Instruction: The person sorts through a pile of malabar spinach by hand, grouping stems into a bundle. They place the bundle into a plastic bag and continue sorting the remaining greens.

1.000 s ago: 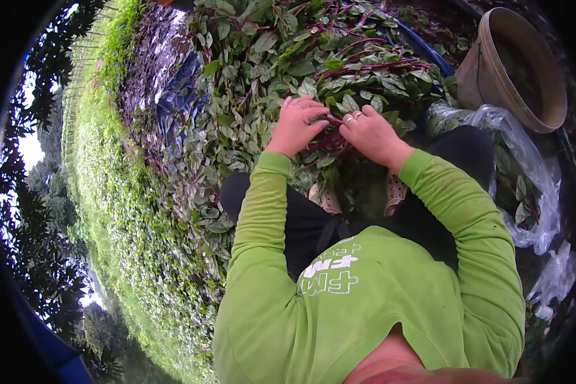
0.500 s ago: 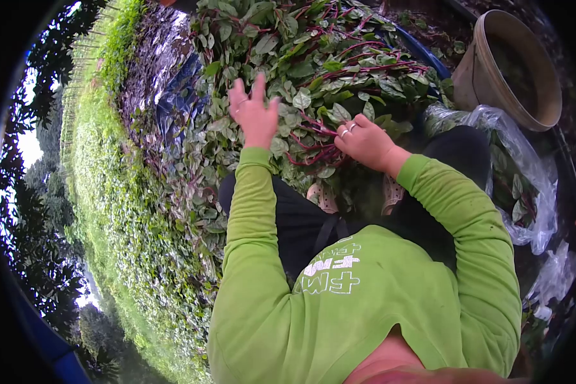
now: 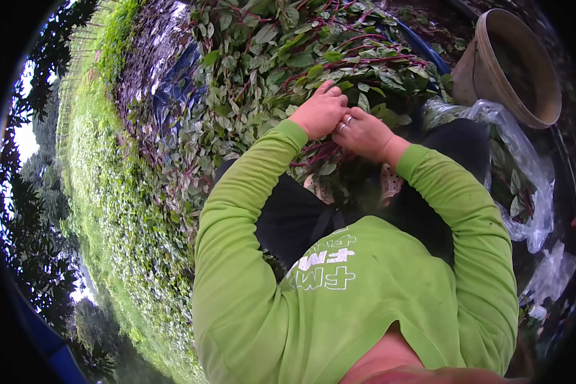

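My right hand (image 3: 367, 136), with rings on it, is closed round a small bunch of red-stemmed leafy greens (image 3: 320, 152) that look like Malabar spinach. The red stems stick out below the fingers, above my shoes. My left hand (image 3: 320, 112) has come up against the right one, its fingers curled together over the upper end of the bunch. What sits between those fingers is hidden. Beyond both hands lies a large heap of the same cut greens (image 3: 262, 70), leaves and red stems mixed.
A tan bucket (image 3: 465, 80) lies tilted at the upper right. Beside my right knee is a clear plastic bag (image 3: 539, 192) with leaves in it; another crumpled plastic piece (image 3: 552, 275) lies lower. Blue sheeting (image 3: 176, 80) shows at the heap's left edge. Growing greenery (image 3: 102, 160) stands farther left.
My left hand has moved right from above the heap to my right hand, and its spread fingers have closed. My right hand has stayed nearly in place with the bunch.
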Motion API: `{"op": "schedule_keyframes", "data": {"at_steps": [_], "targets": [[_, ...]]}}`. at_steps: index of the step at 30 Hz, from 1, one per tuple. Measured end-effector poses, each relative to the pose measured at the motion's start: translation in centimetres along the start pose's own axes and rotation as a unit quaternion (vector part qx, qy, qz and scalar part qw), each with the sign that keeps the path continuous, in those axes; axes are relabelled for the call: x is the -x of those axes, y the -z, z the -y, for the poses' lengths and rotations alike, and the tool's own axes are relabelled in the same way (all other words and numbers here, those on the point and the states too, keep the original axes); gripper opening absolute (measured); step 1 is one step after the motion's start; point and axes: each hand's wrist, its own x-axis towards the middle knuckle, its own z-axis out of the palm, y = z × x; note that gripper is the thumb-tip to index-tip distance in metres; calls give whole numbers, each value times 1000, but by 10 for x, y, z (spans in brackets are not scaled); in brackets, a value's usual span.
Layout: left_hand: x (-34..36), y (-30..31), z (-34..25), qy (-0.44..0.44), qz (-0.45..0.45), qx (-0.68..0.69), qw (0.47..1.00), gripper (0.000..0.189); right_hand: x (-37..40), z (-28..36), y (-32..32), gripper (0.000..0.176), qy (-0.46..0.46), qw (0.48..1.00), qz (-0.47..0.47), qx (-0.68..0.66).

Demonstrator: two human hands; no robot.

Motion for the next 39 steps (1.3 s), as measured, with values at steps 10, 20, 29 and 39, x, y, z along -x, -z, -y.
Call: {"op": "schedule_keyframes", "data": {"at_steps": [10, 20, 29, 39], "targets": [[94, 23, 93, 453, -67, -242, 855, 75, 0, -2, 10, 6, -11, 999, 44, -29], [42, -20, -59, 276, -63, 253, 925, 101, -5, -3, 21, 33, -156, 982, 73, -77], [19, 16, -69, 208, -60, 172, 961, 63, 7, -21, 55, 54, -191, 969, 62, -144], [-49, 18, 21, 283, 56, 522, 802, 72, 21, -59, 19, 19, -288, 916, 208, -187]]}}
